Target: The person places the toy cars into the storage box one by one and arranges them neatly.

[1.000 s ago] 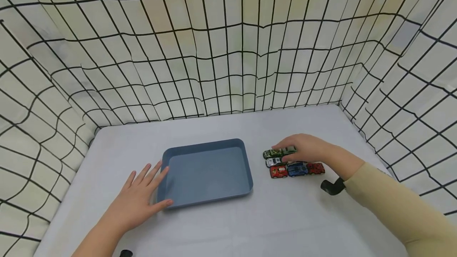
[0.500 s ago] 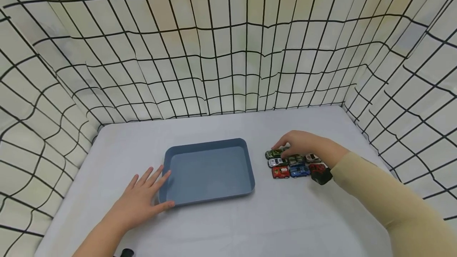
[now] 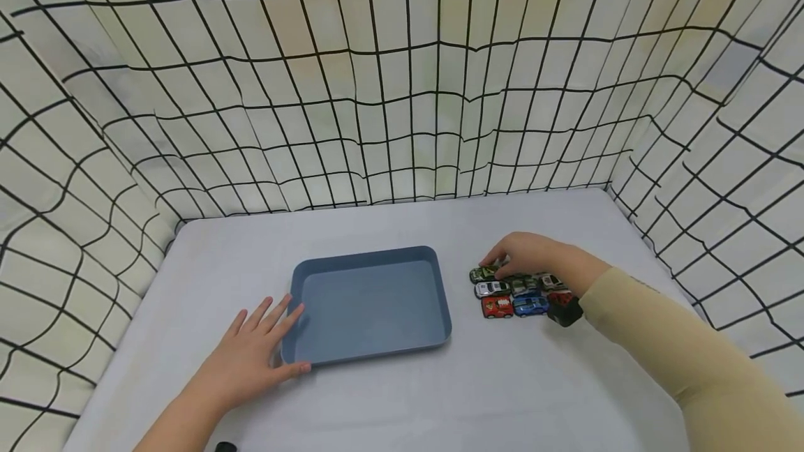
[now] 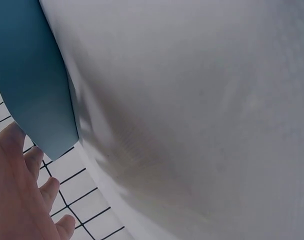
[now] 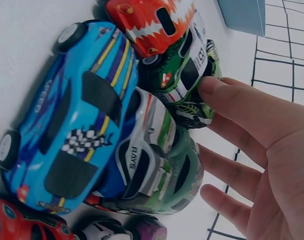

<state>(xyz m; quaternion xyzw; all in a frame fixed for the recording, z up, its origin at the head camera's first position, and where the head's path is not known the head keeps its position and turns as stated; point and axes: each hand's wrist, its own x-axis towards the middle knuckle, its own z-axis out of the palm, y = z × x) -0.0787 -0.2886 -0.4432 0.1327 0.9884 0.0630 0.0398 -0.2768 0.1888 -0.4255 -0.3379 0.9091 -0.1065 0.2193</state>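
My right hand (image 3: 530,254) is over the back row of a cluster of toy cars. Its thumb and index finger pinch a green patterned toy car (image 3: 482,274) at the back left; the other fingers spread loosely behind the cars in the right wrist view. Next to that car are a silver car (image 3: 492,289) and a dark green one (image 3: 524,287). In front lie a red car (image 3: 497,307) and a blue car (image 3: 530,305). My left hand (image 3: 246,354) has its fingers spread at the left edge of a blue-grey tray (image 3: 370,353).
A black wrist-camera piece (image 3: 565,311) hangs under the right wrist, overlapping a dark red car (image 3: 557,296). A white cloth covers the table (image 3: 402,403). White walls with black grid netting (image 3: 402,110) stand at the back and both sides.
My right hand has drawn its fingertips up to the green car, and more of the middle row shows. The left hand stays by the tray. The view has shifted slightly.
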